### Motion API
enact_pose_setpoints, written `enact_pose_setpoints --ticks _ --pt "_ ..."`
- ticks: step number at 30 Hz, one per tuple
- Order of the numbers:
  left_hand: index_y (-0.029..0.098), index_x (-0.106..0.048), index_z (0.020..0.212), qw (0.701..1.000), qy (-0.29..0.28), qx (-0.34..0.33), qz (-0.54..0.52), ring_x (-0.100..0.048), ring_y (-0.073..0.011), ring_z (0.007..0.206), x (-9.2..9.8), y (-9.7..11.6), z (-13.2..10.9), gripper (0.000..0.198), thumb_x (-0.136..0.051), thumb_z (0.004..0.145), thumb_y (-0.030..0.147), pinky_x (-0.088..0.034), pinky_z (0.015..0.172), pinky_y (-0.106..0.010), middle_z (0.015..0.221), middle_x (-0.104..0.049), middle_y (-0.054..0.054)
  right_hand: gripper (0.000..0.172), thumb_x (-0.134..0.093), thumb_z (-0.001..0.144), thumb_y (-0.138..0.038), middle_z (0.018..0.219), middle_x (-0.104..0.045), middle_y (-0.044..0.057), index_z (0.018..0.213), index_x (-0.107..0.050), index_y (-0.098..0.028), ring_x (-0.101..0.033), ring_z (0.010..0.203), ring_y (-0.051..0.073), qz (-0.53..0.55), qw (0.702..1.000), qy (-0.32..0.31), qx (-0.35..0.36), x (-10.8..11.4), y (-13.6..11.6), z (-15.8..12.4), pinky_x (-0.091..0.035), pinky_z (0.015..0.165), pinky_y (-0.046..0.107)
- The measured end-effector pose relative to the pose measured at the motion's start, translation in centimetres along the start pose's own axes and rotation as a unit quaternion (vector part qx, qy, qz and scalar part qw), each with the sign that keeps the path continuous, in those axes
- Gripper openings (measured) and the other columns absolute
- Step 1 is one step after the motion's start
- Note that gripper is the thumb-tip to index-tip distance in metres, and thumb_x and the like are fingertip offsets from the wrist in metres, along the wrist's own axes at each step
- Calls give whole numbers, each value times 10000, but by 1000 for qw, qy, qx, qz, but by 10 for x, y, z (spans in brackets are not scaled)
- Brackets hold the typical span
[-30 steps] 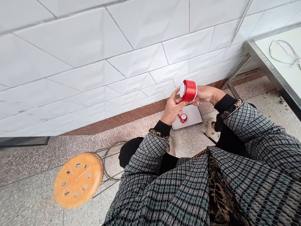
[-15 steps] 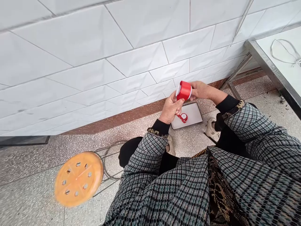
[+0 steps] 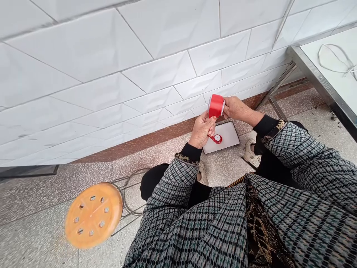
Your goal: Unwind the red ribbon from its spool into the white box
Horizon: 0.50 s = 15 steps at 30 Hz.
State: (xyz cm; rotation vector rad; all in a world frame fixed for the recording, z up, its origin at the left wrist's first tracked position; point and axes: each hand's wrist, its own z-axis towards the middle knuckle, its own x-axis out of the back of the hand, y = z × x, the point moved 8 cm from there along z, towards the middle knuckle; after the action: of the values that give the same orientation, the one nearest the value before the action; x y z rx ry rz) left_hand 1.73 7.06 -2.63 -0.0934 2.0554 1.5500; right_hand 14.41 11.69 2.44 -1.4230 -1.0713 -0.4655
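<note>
Gleaming red, the ribbon spool [image 3: 216,106] sits between both hands.

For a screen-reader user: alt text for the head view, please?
Both hands, left hand and right hand, hold a red ribbon spool above a white tray with a smaller red spool on the floor; an orange stool stands left.

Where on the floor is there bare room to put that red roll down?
Bare floor lies between the wall's brown skirting and the orange stool. The white tray has bare room beside the small red spool. It is crowded by the shoes.
</note>
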Motion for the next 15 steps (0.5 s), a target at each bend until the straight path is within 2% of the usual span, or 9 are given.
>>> enact_pose_setpoints --ticks 4,9,13,15 --pt "218 -645 982 1000 16 -6 -14 -281 -38 367 2 -1 0 563 -1015 722 555 -249 374 -184 481 -441 153 237 -519 1092 -158 683 -738 74 1021 -740 -115 -707 741 237 42 997 51 -43 0 7 3 -479 759 291" --pt "205 -689 1020 1000 27 2 -7 -270 -40 369 9 2 1 489 -992 778 503 -224 370 -195 482 -431 146 472 -473 1135 -131 519 -608 1 677 -556 -203 -612 527 132 209 974 -26 -84 -12 10 1 -460 612 215" --pt "192 -713 1028 1000 24 -11 6 -283 -38 371 11 2 3 529 -1001 750 539 -240 371 -202 487 -447 140 548 -478 1159 -111 475 -564 -23 619 -520 -194 -553 438 79 274 952 -51 -125 -12 6 -3 -427 524 177" --pt "185 -736 1150 999 32 -29 13 -300 -40 372 11 2 4 582 -1000 756 522 -254 378 -208 503 -471 141 557 -466 1165 -103 464 -551 -28 618 -522 -190 -550 422 71 295 944 -52 -140 -13 5 -4 -428 506 170"
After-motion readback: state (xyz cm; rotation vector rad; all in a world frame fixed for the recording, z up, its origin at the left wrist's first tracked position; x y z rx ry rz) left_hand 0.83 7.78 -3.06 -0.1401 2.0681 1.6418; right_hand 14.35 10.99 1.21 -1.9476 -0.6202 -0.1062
